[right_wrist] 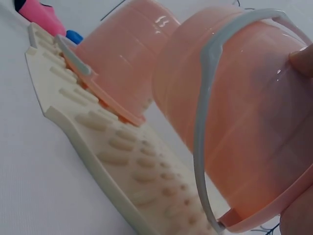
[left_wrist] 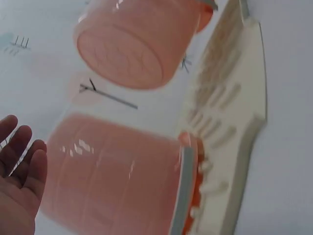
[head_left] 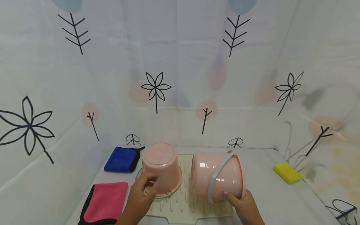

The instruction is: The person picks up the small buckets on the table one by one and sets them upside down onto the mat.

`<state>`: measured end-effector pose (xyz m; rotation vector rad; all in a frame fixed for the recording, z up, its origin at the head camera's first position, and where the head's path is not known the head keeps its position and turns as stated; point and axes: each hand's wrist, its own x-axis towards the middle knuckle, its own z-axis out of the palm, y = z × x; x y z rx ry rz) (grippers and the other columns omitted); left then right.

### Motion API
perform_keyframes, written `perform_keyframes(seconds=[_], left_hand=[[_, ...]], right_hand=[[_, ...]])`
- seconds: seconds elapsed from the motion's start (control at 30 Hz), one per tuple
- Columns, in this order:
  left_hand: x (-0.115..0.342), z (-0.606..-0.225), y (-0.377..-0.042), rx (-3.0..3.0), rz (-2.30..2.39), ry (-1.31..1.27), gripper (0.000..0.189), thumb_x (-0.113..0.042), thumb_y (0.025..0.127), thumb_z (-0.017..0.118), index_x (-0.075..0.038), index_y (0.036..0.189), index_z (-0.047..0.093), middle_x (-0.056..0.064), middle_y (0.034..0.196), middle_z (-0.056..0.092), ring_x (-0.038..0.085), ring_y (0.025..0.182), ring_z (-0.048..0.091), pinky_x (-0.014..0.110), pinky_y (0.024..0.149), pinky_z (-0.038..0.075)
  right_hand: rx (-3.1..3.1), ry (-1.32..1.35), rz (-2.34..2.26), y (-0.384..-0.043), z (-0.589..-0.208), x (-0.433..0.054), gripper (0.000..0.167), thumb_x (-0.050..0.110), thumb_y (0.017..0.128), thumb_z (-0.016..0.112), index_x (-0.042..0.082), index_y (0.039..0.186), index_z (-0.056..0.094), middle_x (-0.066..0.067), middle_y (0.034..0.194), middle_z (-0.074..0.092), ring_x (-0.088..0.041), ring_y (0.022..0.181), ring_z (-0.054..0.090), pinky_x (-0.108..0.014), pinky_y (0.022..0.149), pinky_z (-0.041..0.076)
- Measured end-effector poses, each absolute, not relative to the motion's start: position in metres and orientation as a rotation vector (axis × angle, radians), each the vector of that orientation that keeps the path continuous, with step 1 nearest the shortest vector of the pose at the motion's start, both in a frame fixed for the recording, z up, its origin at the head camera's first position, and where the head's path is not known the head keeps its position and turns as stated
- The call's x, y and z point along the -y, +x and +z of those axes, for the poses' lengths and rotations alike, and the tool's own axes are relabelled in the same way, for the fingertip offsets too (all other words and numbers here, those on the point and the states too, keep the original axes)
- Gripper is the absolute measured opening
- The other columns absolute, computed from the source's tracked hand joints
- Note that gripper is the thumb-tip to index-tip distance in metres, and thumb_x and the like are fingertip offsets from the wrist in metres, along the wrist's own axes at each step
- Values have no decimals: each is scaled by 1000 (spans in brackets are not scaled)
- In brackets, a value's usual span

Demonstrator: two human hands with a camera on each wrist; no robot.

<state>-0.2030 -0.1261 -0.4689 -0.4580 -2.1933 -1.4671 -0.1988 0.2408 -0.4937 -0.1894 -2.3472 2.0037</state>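
Observation:
An upside-down pink bucket stands on the left part of a cream ridged drying board, its grey handle down by the rim. Close beside this bucket is my left hand, fingers loosely bent and holding nothing; the left wrist view shows the fingers at its wall. A second pink bucket is tilted on its side above the board's right part, its mouth turned right. My right hand grips it by the rim, thumb on the outer wall. Its grey handle hangs across the side.
At the left lie a folded blue cloth and a pink cloth, both with black edging. A yellow sponge lies near the table's right edge. A patterned white curtain hangs behind the white table.

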Motion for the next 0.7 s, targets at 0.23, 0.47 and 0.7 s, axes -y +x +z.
perform_keyframes(seconds=[0.23, 0.47, 0.7], left_hand=[[96, -455, -206, 2412, -1735, -568, 45, -16, 97, 73, -16, 139, 59, 5, 143, 60, 28, 131, 59, 40, 107, 53], [65, -463, -224, 2524, -1775, -705, 72, -44, 93, 77, -38, 154, 39, -2, 163, 37, 41, 144, 46, 64, 113, 41], [42, -473, -243, 2579, -1631, -747, 102, -51, 81, 86, -39, 162, 26, 2, 168, 31, 37, 151, 36, 64, 116, 38]], right_hand=[[2300, -168, 2016, -196, -491, -238, 49, 17, 94, 78, -9, 131, 58, -17, 121, 70, -17, 101, 67, -28, 81, 56], [2320, -160, 1999, -197, -489, -239, 51, 19, 94, 78, -8, 132, 57, -17, 122, 70, -18, 101, 66, -29, 80, 56], [2381, -154, 1933, -196, -492, -243, 51, 21, 94, 78, -9, 131, 59, -18, 121, 72, -17, 100, 67, -28, 80, 56]])
